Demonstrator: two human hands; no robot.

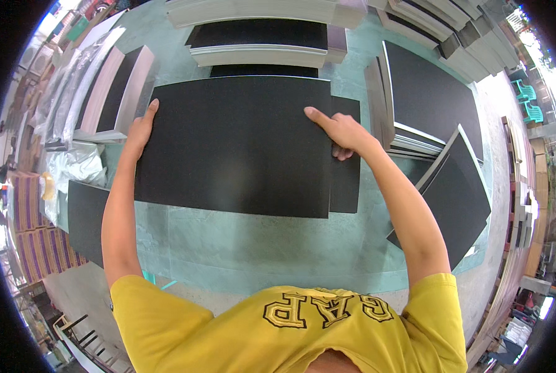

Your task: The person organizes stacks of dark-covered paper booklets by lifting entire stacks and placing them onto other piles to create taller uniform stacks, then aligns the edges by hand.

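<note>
A large black rectangular board (234, 149) spans the space in front of me, its near edge tilted slightly. At its left edge is my left hand (142, 130), thumb along the rim and the other fingers hidden behind it. My right hand (346, 133) holds the right edge, thumb on the top face and fingers curled at the side. A second black board (345, 193) shows from under the first on the right. The right hand's curled fingers lie over that lower board.
Stacks of black-faced, pale-edged boards stand beyond (259, 56) and to the left (129, 93). On the right are another stack (427, 93) and tilted black boards (455, 199). Crumpled clear plastic (76, 165) lies at left on the pale green surface (228, 255).
</note>
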